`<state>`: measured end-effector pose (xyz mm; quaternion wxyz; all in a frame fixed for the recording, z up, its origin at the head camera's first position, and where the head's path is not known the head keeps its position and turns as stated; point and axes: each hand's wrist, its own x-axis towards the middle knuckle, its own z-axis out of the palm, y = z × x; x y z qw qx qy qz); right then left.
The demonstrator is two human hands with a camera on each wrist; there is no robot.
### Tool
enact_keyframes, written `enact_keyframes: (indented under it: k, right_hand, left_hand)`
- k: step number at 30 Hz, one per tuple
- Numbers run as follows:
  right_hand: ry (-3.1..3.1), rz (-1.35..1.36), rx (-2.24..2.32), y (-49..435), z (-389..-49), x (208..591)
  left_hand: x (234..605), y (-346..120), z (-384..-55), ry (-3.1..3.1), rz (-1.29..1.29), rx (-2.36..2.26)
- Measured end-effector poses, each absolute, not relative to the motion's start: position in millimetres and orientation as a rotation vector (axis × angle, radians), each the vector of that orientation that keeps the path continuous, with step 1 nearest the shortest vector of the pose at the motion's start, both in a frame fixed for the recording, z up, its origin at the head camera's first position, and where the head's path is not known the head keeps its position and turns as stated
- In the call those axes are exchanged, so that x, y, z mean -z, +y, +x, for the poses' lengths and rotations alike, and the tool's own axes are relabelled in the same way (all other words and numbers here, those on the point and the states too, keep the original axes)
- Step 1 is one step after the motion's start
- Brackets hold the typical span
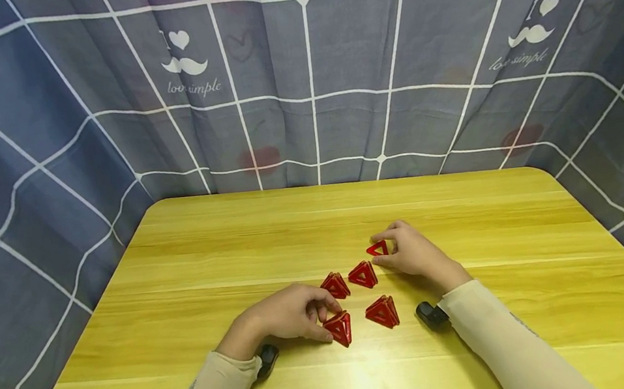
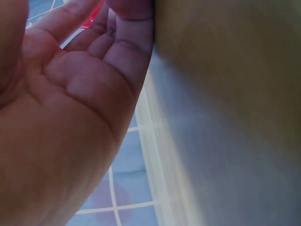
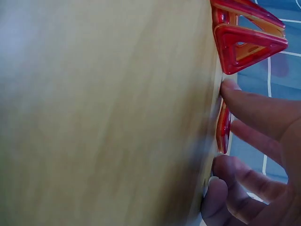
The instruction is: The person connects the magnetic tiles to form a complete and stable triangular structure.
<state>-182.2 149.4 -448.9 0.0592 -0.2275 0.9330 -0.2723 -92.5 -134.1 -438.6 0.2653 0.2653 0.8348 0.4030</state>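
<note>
My left hand [image 1: 294, 312] pinches a red triangular magnetic tile piece [image 1: 347, 328] with its thumb and fingertips, low over the table. Only a sliver of red tile [image 2: 92, 17] shows past the curled fingers in the left wrist view. Farther back, my right hand [image 1: 412, 252] has its thumb and fingers at opposite sides of a single red triangle tile [image 1: 371, 251]. That tile [image 3: 224, 127] lies flat against the tabletop in the right wrist view. Near the right thumb, a pyramid of red triangle tiles [image 1: 362, 275] stands upright.
Two more red tile pyramids, one by the left fingers [image 1: 336, 285] and one at the centre right [image 1: 383, 312], stand on the wooden table [image 1: 222, 232]. A grey-blue checked curtain [image 1: 285, 126] hangs behind and along both sides.
</note>
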Motion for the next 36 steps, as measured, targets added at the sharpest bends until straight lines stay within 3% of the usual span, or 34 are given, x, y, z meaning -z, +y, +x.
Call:
enact_keyframes:
  k: [13,21,36]
  right_hand:
    - [2.802,-0.763,0.886,151,-183,447]
    - [2.819,-0.62,0.991,157,-178,444]
    - [2.737,-0.638,1.342,163,-148,424]
  left_hand:
    - [440,-135,-93,2.251,0.733,-1.107]
    - [440,-134,-92,2.265,0.712,-1.097]
    - [439,-135,-91,2.26,0.732,-1.14]
